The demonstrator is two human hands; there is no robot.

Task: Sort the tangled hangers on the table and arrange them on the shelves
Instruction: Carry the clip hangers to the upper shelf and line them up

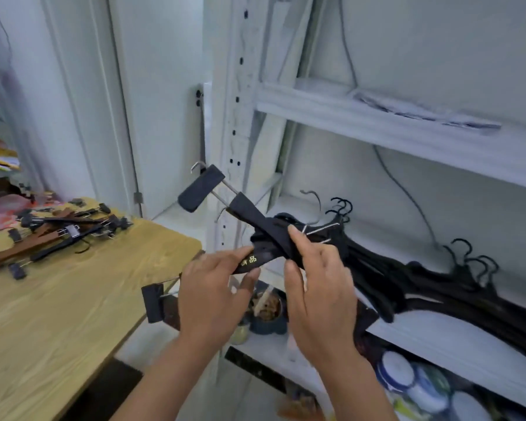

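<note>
Both my hands hold black clip hangers in front of the white shelf unit. My left hand pinches one black bar with gold lettering between thumb and fingers. My right hand grips the crossing black bar beside it. One black clip sticks up to the left, and another clip hangs below my left hand. A stack of black hangers lies on the middle shelf, hooks up. A tangle of brown and black hangers sits on the wooden table at the left.
The white shelf upright with slots stands just behind the held hangers. An upper shelf carries a flat dark item. Bowls and containers fill the bottom shelf. Colourful clutter lies beyond the table at far left.
</note>
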